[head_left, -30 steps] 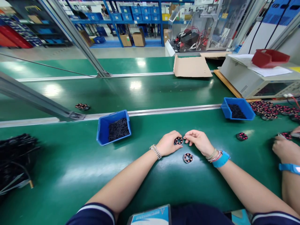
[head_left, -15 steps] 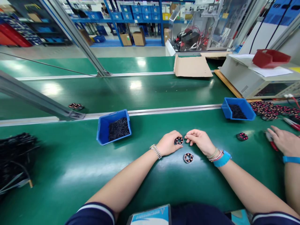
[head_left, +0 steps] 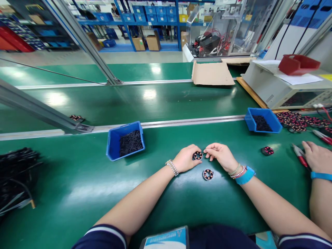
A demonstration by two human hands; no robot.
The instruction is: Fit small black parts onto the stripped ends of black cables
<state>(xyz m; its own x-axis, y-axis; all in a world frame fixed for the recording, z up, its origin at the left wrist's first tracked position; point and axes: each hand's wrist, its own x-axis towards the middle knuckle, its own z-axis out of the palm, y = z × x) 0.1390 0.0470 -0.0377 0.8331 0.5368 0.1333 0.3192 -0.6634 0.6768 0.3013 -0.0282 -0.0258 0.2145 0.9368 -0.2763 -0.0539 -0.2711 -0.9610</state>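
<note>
Between its thumb and fingers, my left hand [head_left: 184, 159] grips a small round motor stator [head_left: 198, 156] with copper windings, close above the green bench. The fingertips of my right hand [head_left: 221, 155] are pinched together at the stator's right edge, on what looks like a thin wire lead. A second stator [head_left: 208, 174] lies flat on the bench just below my hands. To the left, a blue bin [head_left: 111, 147] contains many short black tube pieces [head_left: 131, 143].
At right, a co-worker's hand [head_left: 318, 157] rests beside red-handled pliers [head_left: 301, 155]. A lone stator [head_left: 267, 150], another blue bin [head_left: 277, 128] and a stator pile [head_left: 298, 121] lie nearby. Black cables [head_left: 18, 176] are heaped left. Stators [head_left: 77, 118] sit on the strip behind the metal rail [head_left: 181, 121].
The stators on the strip behind the rail have shifted left. The co-worker's hand has moved right, off the pliers. My hands keep nearly the same pose.
</note>
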